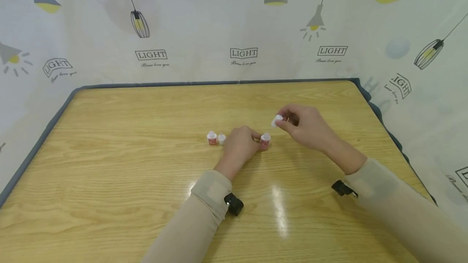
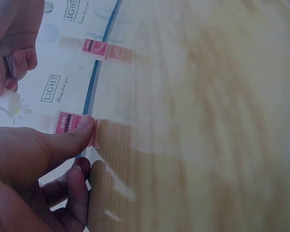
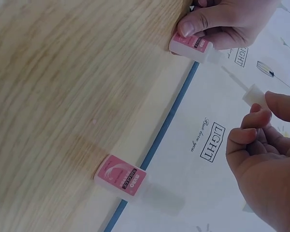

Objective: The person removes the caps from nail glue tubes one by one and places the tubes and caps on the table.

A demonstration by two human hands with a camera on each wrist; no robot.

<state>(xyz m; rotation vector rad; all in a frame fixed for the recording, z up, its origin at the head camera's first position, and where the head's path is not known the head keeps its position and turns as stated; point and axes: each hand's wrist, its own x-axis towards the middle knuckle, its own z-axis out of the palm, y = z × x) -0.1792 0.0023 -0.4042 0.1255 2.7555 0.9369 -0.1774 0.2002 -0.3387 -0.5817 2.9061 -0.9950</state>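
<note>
My left hand [image 1: 241, 143] grips a small nail glue bottle [image 1: 265, 139] with a pink label, thumb against its side; the bottle stands upright with its neck uncovered. Up and to the right, my right hand [image 1: 307, 127] pinches a white brush cap [image 1: 276, 121]. In the right wrist view the brush [image 3: 236, 78] on this cap points toward the neck of the held bottle. Another nail glue bottle [image 3: 121, 179], topped by its whitish cap, stands to the right in both wrist views; my right hand hides it in the head view.
Left of my left hand stands an uncapped glue bottle [image 1: 212, 139]. Beside it a second white brush cap [image 1: 221, 139] sits with its brush upward. The wooden table [image 1: 128, 165] ends at a wall [image 1: 197, 31] printed with lamps.
</note>
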